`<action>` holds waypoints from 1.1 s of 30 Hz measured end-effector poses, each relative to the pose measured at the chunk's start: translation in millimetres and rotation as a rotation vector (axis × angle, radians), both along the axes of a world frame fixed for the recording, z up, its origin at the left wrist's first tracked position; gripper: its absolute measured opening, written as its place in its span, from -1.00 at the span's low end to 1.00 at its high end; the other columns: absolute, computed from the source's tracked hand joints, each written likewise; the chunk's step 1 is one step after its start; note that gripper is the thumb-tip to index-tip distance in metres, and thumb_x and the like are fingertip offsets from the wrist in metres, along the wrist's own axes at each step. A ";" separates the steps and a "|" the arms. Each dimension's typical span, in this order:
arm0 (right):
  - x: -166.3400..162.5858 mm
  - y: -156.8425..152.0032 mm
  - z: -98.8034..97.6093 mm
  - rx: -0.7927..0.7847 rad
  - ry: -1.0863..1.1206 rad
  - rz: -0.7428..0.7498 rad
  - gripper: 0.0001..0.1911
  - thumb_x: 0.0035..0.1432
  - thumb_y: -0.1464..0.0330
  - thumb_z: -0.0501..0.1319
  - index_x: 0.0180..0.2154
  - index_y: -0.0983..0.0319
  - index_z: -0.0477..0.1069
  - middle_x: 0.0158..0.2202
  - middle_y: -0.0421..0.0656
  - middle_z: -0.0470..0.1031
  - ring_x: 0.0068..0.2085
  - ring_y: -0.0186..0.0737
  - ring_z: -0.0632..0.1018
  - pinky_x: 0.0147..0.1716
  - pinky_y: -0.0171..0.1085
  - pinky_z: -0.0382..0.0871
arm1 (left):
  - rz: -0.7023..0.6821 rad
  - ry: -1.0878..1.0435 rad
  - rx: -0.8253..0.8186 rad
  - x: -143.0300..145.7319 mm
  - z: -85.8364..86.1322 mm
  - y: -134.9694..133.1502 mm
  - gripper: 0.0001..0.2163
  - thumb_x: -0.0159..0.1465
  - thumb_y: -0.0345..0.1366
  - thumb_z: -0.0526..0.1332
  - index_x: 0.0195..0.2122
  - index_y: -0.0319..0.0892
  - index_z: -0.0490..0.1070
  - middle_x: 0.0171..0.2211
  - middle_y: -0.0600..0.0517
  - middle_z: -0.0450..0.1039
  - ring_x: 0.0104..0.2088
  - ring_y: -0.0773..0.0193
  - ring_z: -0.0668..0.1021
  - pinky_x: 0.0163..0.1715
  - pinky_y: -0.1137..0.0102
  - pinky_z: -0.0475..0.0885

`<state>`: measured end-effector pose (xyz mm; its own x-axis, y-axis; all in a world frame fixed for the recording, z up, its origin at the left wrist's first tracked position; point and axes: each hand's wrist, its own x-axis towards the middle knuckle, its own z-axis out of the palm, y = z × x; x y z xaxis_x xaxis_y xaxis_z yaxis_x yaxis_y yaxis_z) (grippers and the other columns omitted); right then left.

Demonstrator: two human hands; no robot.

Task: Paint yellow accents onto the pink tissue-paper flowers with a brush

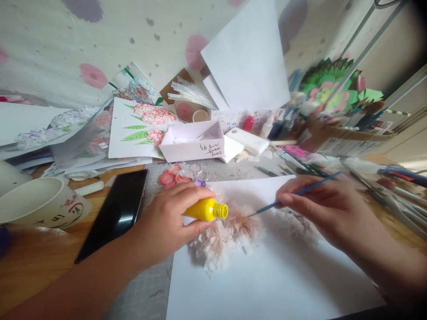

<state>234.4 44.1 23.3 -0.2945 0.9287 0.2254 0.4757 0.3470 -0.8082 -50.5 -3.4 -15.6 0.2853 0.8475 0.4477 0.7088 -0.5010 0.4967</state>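
My left hand [167, 218] is wrapped round a small yellow paint bottle [205, 210], tipped on its side with its uncapped mouth facing right. In a pinch, my right hand [310, 206] holds a thin blue paintbrush [271, 205]. The brush tip carries a bit of yellow and meets the middle of a pale pink, ruffled paper flower [245, 226]. Several such fluffy petal clusters [213, 249] stand out from a white sheet of paper [267, 284]. Part of the cluster on the right lies behind my right hand.
A black phone [115, 213] and a paper bowl [46, 202] are on the left. Behind the sheet are a white box [193, 142], a white power bank [247, 141] and flower pictures [133, 133]. Brushes and a cardboard box [340, 138] crowd the right.
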 end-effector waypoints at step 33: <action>1.9 1.4 1.0 -0.016 0.019 -0.010 -0.64 -0.05 0.00 0.41 -0.56 0.15 0.61 -0.49 -0.14 0.62 -0.48 -0.22 0.57 -0.48 -0.31 0.39 | 0.009 0.028 -0.040 -1.3 1.3 -0.2 -0.78 0.20 -0.23 0.34 -0.12 -0.01 0.50 -0.21 0.06 0.59 -0.21 0.17 0.59 -0.12 0.31 0.47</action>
<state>236.2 45.5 24.3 -0.2809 0.9351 0.2161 0.4634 0.3293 -0.8227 -51.8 -3.7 -14.3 0.2899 0.8669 0.4055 0.7271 -0.4750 0.4957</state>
